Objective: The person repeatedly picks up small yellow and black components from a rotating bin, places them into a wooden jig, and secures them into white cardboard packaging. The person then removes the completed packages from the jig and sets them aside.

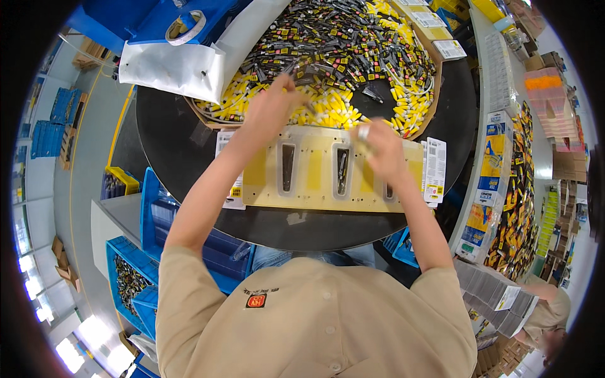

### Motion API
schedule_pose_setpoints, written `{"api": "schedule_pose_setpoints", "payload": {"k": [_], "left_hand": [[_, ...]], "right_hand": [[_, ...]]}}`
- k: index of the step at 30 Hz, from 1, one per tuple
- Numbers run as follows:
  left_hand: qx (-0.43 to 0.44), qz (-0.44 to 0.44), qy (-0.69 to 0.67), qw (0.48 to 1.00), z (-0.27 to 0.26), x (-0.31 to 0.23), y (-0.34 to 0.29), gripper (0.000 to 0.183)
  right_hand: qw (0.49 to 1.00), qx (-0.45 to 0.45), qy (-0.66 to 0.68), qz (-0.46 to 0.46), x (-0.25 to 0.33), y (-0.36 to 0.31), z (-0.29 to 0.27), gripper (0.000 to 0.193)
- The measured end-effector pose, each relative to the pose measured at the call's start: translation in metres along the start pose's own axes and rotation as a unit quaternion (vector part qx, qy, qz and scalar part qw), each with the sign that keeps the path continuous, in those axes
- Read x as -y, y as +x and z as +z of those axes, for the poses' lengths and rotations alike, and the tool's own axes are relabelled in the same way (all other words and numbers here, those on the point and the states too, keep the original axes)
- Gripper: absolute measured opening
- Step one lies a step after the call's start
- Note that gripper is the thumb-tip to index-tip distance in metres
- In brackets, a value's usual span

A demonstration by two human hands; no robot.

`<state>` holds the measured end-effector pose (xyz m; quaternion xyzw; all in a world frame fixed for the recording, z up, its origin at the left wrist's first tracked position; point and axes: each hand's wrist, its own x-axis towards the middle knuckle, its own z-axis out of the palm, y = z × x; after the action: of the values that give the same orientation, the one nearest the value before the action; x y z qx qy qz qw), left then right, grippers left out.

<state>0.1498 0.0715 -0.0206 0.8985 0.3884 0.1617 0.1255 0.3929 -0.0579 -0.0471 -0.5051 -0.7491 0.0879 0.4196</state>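
Observation:
My left hand [271,112] is over the near edge of a heap of slim black pieces [309,47] and small yellow pieces with white ends [334,108]. Motion smears its fingers. Closer to the board's right half, my right hand [381,146] has its fingers drawn together, with a small whitish thing at the tips that is too blurred to name. Below both hands lies a pale yellow board [309,200] with clear plastic trays set in it. Slim dark pieces lie in the left tray [287,169] and the middle tray [342,171]; my right forearm partly covers a third.
A cardboard rim [439,82] surrounds the heap on the round black table [170,145]. Printed cards [435,170] lie by the board's right end. A silvery bag [170,69] and blue bin [107,22] stand upper left. Blue crates [129,271] sit lower left; a packed shelf [498,170] runs along the right.

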Motion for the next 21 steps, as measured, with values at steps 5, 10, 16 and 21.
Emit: {"api": "schedule_pose_setpoints", "payload": {"k": [5, 10, 16, 21], "left_hand": [[0.057, 0.111, -0.004, 0.992, -0.007, -0.003, -0.085, 0.034], [0.106, 0.166, 0.095, 0.976, -0.014, -0.001, -0.096, 0.045], [0.169, 0.059, 0.200, 0.963, -0.019, -0.022, -0.095, 0.061], [0.155, -0.039, 0.171, 0.972, -0.009, -0.035, -0.071, 0.063]], "right_hand": [[0.986, 0.130, -0.041, -0.093, 0.052, -0.057, -0.008, 0.026], [0.989, 0.111, -0.099, 0.007, 0.052, -0.062, 0.004, 0.028], [0.989, 0.055, -0.114, 0.080, 0.036, -0.066, -0.008, 0.027], [0.951, 0.048, -0.002, 0.306, 0.027, -0.091, -0.052, 0.039]]}}
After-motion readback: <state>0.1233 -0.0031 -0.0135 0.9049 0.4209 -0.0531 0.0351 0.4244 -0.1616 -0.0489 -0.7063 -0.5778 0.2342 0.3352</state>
